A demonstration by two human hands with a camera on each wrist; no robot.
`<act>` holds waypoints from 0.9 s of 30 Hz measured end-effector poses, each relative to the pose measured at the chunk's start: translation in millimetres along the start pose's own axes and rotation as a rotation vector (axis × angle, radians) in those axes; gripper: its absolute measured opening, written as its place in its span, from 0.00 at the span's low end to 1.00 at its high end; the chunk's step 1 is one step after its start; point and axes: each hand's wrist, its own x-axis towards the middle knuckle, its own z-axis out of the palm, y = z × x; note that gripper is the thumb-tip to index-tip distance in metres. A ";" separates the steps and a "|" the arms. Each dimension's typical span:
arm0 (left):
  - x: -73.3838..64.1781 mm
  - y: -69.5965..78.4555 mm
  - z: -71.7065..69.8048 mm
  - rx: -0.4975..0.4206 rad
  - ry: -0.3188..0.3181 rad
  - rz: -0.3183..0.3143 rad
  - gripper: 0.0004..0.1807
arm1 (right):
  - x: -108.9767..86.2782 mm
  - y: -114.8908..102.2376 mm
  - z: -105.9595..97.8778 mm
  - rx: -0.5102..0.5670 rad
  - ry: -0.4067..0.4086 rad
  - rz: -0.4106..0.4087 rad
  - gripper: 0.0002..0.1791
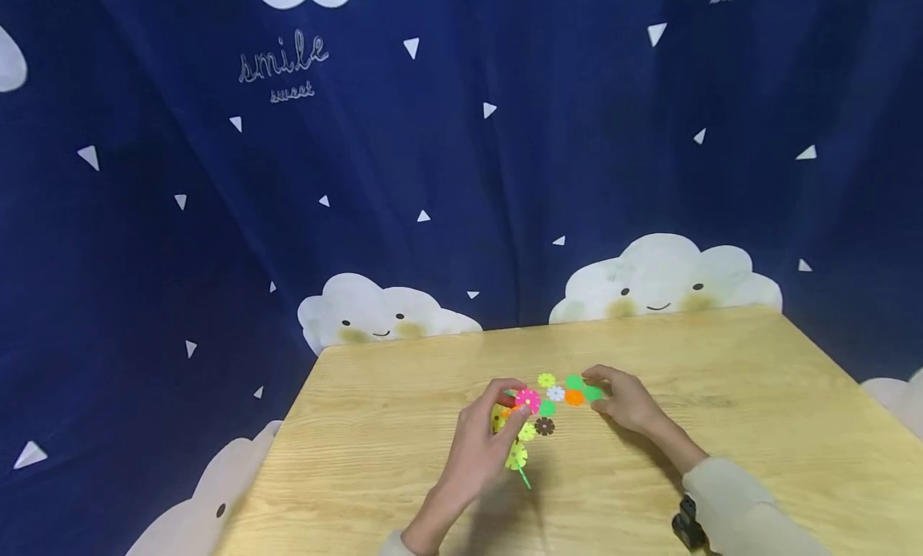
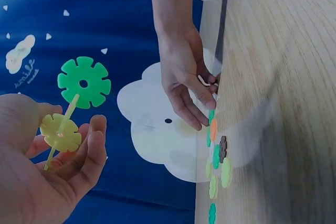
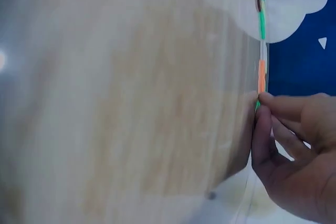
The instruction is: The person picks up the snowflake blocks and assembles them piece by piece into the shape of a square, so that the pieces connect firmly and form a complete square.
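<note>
My left hand point(image 1: 512, 412) holds a small assembly of slotted plastic discs just above the wooden table point(image 1: 721, 364): a pink disc point(image 1: 528, 399), yellow discs point(image 1: 516, 457) and a thin green stick point(image 1: 524, 478). In the left wrist view, the left hand point(image 2: 76, 124) pinches a yellow disc point(image 2: 61, 132) on a stick, with a green disc point(image 2: 84, 81) above it. My right hand point(image 1: 595, 392) rests at the loose pile. Its thumb and forefinger point(image 3: 264, 109) pinch a flat green disc point(image 3: 257, 106) next to an orange disc point(image 3: 261, 76).
Loose discs lie between the hands: yellow-green point(image 1: 546, 380), white point(image 1: 555, 393), orange point(image 1: 574, 397), green point(image 1: 547, 408) and brown point(image 1: 544, 426). A dark blue cloud-print curtain point(image 1: 433, 139) hangs behind and left of the table. A black wrist device point(image 1: 687, 524) sits on my right sleeve.
</note>
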 end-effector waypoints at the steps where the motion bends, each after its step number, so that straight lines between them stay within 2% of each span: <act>1: 0.5 0.6 0.1 -0.003 0.000 -0.002 0.15 | 0.5 -0.9 1.0 -0.013 0.007 -0.007 0.25; 5: 1.3 1.6 2.4 -0.022 -0.009 -0.003 0.15 | -0.8 -3.6 4.6 -0.071 0.018 0.002 0.21; 10: 1.7 3.4 5.3 -0.026 -0.011 0.008 0.14 | -5.4 -5.1 3.0 -0.084 0.015 0.006 0.20; 18: 4.2 5.3 10.5 -0.019 -0.026 0.018 0.14 | -18.8 -2.5 -5.8 -0.031 -0.012 0.054 0.17; 24: 7.4 8.6 13.5 -0.024 -0.020 0.040 0.14 | -27.8 -6.9 -22.9 0.027 -0.027 0.041 0.09; 27: 8.3 10.6 14.0 -0.041 -0.024 0.035 0.15 | -30.3 -14.2 -32.8 0.062 -0.032 0.065 0.07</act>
